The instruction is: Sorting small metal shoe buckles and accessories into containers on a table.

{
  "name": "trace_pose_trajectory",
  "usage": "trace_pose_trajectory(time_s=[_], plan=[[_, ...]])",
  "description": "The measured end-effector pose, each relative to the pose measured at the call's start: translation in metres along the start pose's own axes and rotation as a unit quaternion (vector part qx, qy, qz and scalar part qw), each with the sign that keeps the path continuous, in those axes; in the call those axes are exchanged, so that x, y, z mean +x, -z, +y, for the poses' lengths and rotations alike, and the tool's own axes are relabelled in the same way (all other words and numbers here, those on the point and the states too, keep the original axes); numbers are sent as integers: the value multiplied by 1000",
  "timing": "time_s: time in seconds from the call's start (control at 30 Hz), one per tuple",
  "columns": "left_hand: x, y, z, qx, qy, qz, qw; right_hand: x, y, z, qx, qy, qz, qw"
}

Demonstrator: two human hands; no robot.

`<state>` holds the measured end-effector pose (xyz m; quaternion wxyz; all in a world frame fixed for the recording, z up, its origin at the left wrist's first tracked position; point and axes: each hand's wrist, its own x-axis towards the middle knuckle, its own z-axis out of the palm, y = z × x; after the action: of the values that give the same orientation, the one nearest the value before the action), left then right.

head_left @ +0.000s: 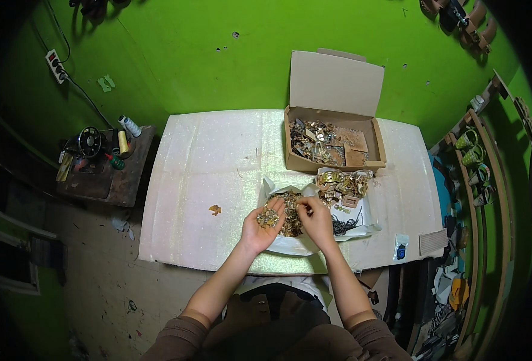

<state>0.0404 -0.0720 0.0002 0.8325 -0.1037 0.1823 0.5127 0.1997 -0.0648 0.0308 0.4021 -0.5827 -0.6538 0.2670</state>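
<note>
My left hand [260, 230] is turned palm up, fingers together, with a heap of small gold and silver-coloured metal pieces [267, 218] lying in it. Just to its right, my right hand [317, 221] has its fingertips pinched together; whatever they hold is too small to make out. Beneath both hands is a larger pile of similar small metal bits [292, 225] on a white plastic bag [302, 245]. Gold-coloured buckles [340, 183] lie beyond my right hand, and a dark chain [345, 225] lies beside it.
An open cardboard box [336, 166] of mixed metal parts stands at the table's back. A brown scrap [215, 210] lies left on the white table [184, 174]. At the right edge are a small packet [401, 247] and a card [432, 242]. A side table [124, 174] holds thread spools [130, 126].
</note>
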Motion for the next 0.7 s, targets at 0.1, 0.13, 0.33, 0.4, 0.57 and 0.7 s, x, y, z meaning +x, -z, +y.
trace_pose_trajectory(time_s=[0.1, 0.13, 0.33, 0.4, 0.57, 0.7], plan=[[-1, 5, 0, -11, -6, -19, 1000, 5, 8, -1, 32, -24, -7, 999], [0, 6, -1, -12, -3, -19, 1000, 4, 8, -1, 27, -19, -2, 999], [4, 13, -3, 15, 19, 28, 999, 1, 0, -14, -12, 123, -138, 983], [4, 8, -8, 56, 25, 56, 997, -3, -5, -15, -38, 126, -154, 979], [1, 7, -8, 39, 18, 40, 998, -2, -10, -16, -34, 98, -179, 978], [-3, 6, -6, 36, 10, 82, 996, 4, -4, -18, 27, 45, -186, 981]])
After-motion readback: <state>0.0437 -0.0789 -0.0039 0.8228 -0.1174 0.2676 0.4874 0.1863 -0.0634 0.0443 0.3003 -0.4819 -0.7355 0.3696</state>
